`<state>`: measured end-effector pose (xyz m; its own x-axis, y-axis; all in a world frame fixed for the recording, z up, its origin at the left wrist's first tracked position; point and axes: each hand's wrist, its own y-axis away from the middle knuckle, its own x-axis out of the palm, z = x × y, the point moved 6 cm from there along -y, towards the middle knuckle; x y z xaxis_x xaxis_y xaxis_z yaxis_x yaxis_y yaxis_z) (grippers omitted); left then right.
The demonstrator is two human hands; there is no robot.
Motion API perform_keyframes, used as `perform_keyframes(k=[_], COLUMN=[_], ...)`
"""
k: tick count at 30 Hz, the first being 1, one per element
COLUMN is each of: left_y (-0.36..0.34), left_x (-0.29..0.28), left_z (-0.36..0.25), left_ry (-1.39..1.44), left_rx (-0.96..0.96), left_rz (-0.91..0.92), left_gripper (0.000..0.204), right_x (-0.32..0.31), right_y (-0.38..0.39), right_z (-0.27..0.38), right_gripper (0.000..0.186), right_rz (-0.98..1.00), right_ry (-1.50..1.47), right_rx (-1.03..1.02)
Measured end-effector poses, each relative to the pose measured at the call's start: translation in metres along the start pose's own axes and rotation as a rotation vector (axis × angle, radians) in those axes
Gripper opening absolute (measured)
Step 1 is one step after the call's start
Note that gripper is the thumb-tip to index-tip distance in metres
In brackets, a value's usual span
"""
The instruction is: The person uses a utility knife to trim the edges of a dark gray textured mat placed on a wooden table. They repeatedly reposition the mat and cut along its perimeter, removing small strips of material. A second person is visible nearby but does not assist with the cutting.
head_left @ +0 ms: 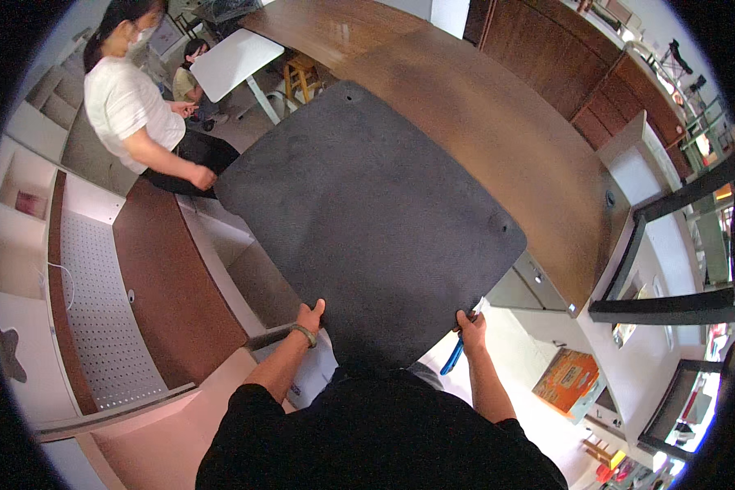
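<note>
A large dark grey square panel [367, 212] with rounded corners and small holes near two corners spans the middle of the head view. My left hand [309, 321] grips its near left edge, thumb on top. My right hand [470, 331] grips the near right edge, along with a blue-handled tool [452, 354] that hangs below it; the tool's head is unclear. At the panel's far left corner, the hand [201, 176] of a person in a white T-shirt is close to it; whether it touches is unclear.
Brown desk [506, 163] beyond the panel; reddish desk with pegboard [106, 310] at left; white table [237, 61] and wooden stool [300, 77] behind; crouching person [188, 82] at back; black frame [661, 306] and orange box [563, 380] at right.
</note>
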<state>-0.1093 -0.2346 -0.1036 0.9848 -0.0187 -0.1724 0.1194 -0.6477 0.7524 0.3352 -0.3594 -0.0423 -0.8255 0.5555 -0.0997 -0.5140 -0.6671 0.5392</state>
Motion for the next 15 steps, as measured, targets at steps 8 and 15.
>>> perform_keyframes(k=[8, 15], left_y=[-0.007, -0.019], left_x=[0.015, 0.007], left_z=[-0.022, -0.027], left_ry=[0.334, 0.199], left_rx=[0.1, 0.144], left_rz=[0.094, 0.033], left_gripper=[0.058, 0.053], right_x=[0.007, 0.014], right_y=[-0.018, -0.021], right_z=[0.004, 0.002], right_gripper=[0.024, 0.027], right_rz=[-0.046, -0.029], right_ry=[0.005, -0.061], right_rx=[0.025, -0.053])
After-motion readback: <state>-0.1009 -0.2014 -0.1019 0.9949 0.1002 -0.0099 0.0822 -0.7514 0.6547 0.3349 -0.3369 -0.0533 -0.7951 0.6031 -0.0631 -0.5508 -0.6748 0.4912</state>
